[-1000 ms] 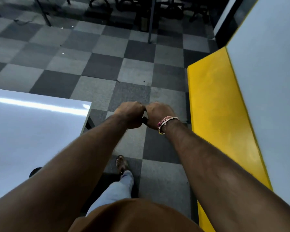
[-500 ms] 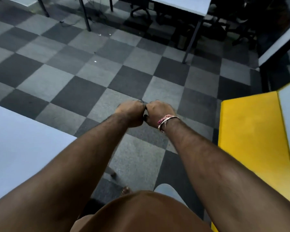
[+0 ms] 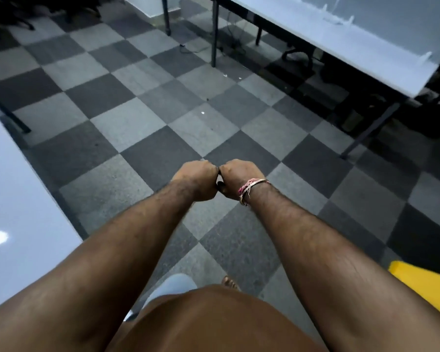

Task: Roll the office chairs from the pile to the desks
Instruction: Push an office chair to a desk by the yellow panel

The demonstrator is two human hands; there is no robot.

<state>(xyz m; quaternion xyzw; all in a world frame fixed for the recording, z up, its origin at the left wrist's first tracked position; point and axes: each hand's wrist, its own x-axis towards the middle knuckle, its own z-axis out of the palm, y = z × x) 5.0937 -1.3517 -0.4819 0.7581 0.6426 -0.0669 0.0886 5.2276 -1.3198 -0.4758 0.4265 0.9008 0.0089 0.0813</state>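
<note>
You walked a checkered carpet floor (image 3: 142,128) between a white desk (image 3: 353,44) and another white desk (image 3: 18,214). Your left hand (image 3: 196,180) and right hand (image 3: 235,177) were clenched, knuckles touching; whether they held anything, you could not tell.

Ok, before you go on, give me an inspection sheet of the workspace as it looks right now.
Surface: checkered grey carpet floor, open ahead.
Job's things: dark chairs tucked under the far desk; more dark shapes top left, too dim to tell; none in hand.
Clutter: small white specks on the floor.
Grippers: left hand and right hand fisted, knuckles together, holding nothing visible; bracelet on the right wrist.
Cables: wires under the far desk.
Surroundings: white desk at left, yellow panel at lower right.
</note>
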